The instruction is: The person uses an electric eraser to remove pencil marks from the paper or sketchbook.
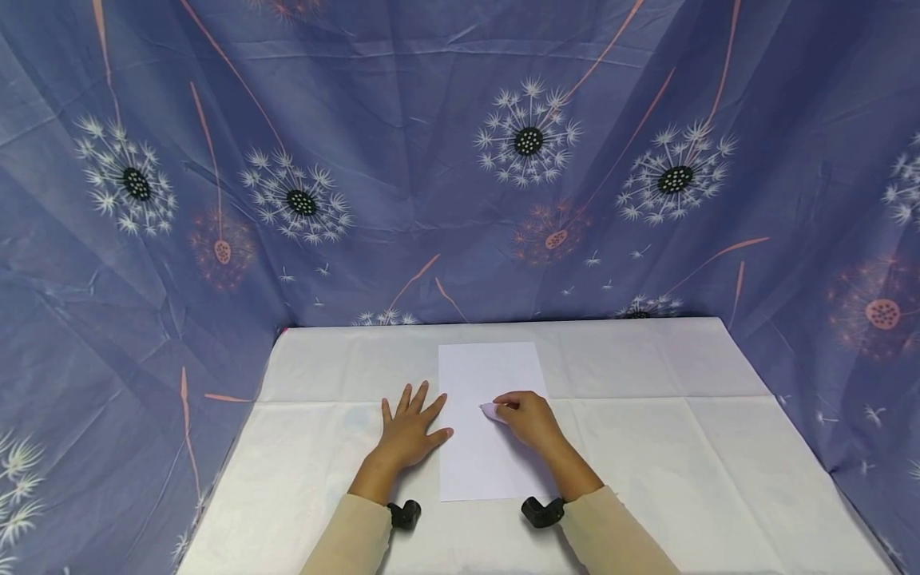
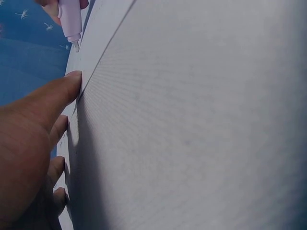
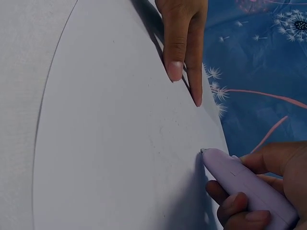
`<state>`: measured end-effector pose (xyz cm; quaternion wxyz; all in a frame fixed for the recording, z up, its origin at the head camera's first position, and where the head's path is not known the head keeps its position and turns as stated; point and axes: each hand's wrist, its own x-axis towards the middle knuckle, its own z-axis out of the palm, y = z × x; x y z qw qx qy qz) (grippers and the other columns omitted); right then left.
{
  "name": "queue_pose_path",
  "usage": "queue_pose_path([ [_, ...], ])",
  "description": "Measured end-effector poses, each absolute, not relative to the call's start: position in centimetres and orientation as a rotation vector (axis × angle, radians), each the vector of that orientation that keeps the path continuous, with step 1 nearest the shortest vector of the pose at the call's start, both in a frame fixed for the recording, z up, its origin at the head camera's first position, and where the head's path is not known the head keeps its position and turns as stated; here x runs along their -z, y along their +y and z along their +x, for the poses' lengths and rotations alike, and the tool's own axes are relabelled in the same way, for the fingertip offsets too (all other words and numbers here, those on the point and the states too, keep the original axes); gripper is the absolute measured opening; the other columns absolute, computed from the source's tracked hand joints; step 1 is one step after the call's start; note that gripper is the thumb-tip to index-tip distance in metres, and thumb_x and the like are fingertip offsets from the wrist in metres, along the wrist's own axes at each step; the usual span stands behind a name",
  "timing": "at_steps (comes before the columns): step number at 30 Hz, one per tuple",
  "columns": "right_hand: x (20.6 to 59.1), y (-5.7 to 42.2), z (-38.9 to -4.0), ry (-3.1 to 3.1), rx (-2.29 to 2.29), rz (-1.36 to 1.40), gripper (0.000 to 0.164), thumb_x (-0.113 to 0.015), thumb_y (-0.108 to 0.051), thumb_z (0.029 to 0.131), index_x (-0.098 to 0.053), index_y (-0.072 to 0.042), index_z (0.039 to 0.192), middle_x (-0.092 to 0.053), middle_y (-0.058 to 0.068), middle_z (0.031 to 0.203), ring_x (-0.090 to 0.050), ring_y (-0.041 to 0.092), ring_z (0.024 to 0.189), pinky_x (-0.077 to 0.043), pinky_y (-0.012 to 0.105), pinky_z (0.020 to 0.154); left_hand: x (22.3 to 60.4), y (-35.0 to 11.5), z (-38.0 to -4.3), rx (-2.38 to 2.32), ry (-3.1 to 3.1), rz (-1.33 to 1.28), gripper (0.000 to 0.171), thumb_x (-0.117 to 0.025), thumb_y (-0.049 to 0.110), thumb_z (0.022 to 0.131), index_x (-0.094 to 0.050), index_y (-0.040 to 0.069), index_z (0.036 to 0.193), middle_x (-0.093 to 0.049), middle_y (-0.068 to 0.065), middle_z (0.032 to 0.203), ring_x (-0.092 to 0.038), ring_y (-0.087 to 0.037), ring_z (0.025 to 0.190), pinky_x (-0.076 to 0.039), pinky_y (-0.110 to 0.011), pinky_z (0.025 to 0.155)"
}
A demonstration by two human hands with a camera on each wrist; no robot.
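A white sheet of paper (image 1: 489,471) lies upright in front of the person, with faint specks on it in the right wrist view. The right hand (image 1: 530,419) grips a lavender pen-shaped tool (image 3: 244,184) that has a small, pointed, metallic-looking tip. That tip is right at the paper's surface, near the middle of the sheet. Fingers spread, the left hand (image 1: 410,431) rests flat at the sheet's left edge. Its thumb and index finger reach onto the paper, while the other fingers lie on the white cloth.
A white cloth (image 1: 647,463) with fold creases covers the table. Blue dandelion-print curtains (image 1: 402,160) hang behind it and at both sides. Each wrist wears a black camera mount, one of them (image 1: 542,513) over the paper's lower right corner.
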<state>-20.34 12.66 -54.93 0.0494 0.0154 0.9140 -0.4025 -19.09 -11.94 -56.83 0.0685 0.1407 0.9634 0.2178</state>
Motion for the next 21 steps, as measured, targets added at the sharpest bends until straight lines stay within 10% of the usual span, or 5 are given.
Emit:
queue_pose_path([
  [21, 55.1, 11.6, -20.6, 2.771, 1.226, 0.014, 0.016, -0.071, -0.023, 0.09, -0.081, -0.016, 0.101, -0.077, 0.002, 0.094, -0.065, 0.016, 0.087, -0.053, 0.037, 0.08, 57.0, -11.9, -19.2, -0.652, 2.899, 0.417, 0.067, -0.059, 0.057, 0.096, -0.044, 0.027, 0.154, -0.02, -0.012, 0.17, -0.01, -0.042, 0.158, -0.001, -0.078, 0.117],
])
